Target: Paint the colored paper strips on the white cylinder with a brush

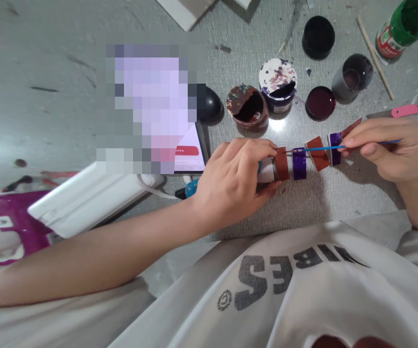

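My left hand is closed around the near end of a row of painted segments, its fingertips against a brown segment. Something white shows between thumb and fingers. Rightward, a purple segment, a brown segment and a second purple segment follow; what joins them I cannot tell. My right hand grips a thin blue paintbrush. The brush lies across the row, its tip at the brown segment by my left fingers. Another brown segment shows beside my right fingers.
Beyond my hands stand a brown paint jar, a purple paint jar, a grey cup and a green paint jar. Two dark lids, a wooden stick and a pink-handled knife lie nearby. A lit screen is at left.
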Tool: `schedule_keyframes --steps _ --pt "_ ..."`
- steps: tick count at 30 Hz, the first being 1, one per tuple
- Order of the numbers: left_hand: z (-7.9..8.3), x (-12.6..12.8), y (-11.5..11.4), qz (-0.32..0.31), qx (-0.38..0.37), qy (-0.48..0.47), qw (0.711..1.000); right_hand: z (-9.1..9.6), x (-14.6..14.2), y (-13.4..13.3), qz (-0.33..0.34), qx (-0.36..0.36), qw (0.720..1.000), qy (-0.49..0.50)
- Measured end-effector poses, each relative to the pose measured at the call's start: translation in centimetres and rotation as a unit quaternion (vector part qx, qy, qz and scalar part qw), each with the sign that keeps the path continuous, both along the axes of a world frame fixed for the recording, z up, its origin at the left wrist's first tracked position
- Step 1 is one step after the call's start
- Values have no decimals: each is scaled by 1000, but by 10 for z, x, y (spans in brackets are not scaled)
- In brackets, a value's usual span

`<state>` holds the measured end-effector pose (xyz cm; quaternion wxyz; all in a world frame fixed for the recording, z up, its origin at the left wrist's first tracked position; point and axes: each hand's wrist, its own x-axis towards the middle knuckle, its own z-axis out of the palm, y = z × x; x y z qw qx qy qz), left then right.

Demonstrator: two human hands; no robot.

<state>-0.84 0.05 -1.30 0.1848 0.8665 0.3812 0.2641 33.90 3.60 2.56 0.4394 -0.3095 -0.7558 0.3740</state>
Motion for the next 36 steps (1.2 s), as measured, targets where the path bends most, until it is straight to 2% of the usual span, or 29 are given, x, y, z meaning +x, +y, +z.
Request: schedule_keyframes --steps 6,12,19,25,32,36 --pt "2 0 2 -14 16 -6 1000 6 -3 0 50 3 999 -1" --pt "2 0 2 -7 21 7 1000 1 -4 -1 -4 11 1000 7" --pt "2 0 2 -12 32 -1 999 5 -4 -1 53 -18 998 14" --pt "3 0 2 -14 32 -1 999 1 -2 -4 -8 -21 1000 -3" --pt "0 0 1 -1 24 -4 1000 7 -2 0 78 -45 996 -2" --pt "0 0 1 -3 29 -7 1000 6 -4 -2 49 -47 998 15"
